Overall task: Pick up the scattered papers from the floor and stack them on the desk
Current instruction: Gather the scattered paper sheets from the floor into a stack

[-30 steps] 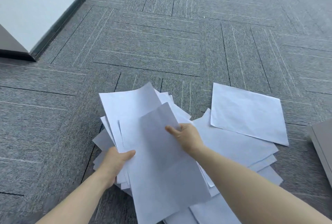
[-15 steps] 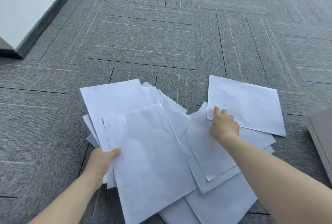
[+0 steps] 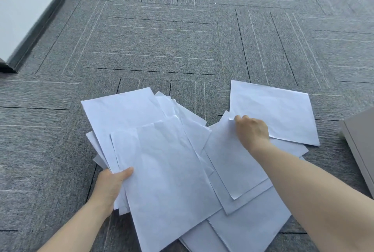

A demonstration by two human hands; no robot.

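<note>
My left hand (image 3: pixel 113 181) grips a fanned bundle of several white sheets (image 3: pixel 157 160) by its left edge, thumb on top. To the right, more white papers (image 3: pixel 238 171) lie overlapped on the grey carpet. The farthest sheet (image 3: pixel 279 114) lies flat at the right. My right hand (image 3: pixel 252 130) rests on that sheet's near-left corner, fingers curled at the slightly lifted edge. Whether the fingers pinch the sheet is hard to tell.
Grey carpet tiles (image 3: pixel 162 45) stretch ahead. A white wall with a dark skirting board (image 3: pixel 40 23) runs along the upper left. The corner of a grey cabinet or box (image 3: pixel 360 142) stands at the right edge, close to the papers.
My right hand left the held bundle and reached right to the far sheet's corner. In the last half second it has stayed there. My left hand keeps the bundle.
</note>
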